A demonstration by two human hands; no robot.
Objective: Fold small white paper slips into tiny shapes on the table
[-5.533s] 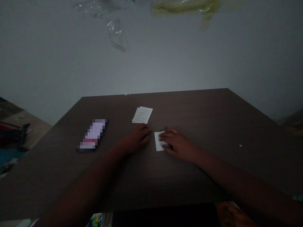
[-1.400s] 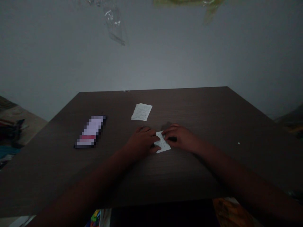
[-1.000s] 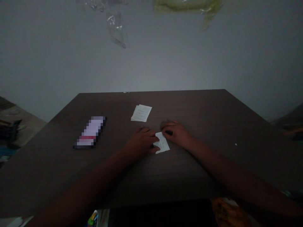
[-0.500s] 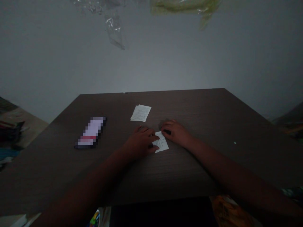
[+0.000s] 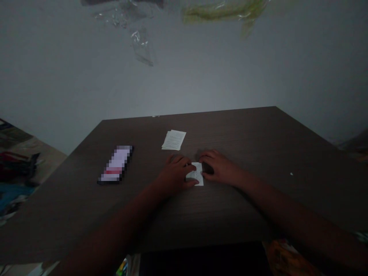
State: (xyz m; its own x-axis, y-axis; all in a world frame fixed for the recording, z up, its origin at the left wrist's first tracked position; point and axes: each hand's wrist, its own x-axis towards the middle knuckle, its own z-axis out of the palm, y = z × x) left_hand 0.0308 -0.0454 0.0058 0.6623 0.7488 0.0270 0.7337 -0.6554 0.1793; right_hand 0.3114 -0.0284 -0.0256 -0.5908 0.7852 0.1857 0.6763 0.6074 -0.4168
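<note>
both hands (image 5: 175, 174) seemingly pin the paper slip (image 5: 197, 173), table (image 5: 258, 134) edges far.

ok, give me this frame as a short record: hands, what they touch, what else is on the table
left hand: flat on the table, fingers on the left edge of the small paper slip
right hand: fingers on the slip's right edge
paper slip: white, printed, lying on the table between the hands
paper stack: beyond the hands, untouched
phone: left of the hands, screen lit
lighting: dim

left hand (image 5: 175, 175), right hand (image 5: 219, 168), palms down, close together
</note>
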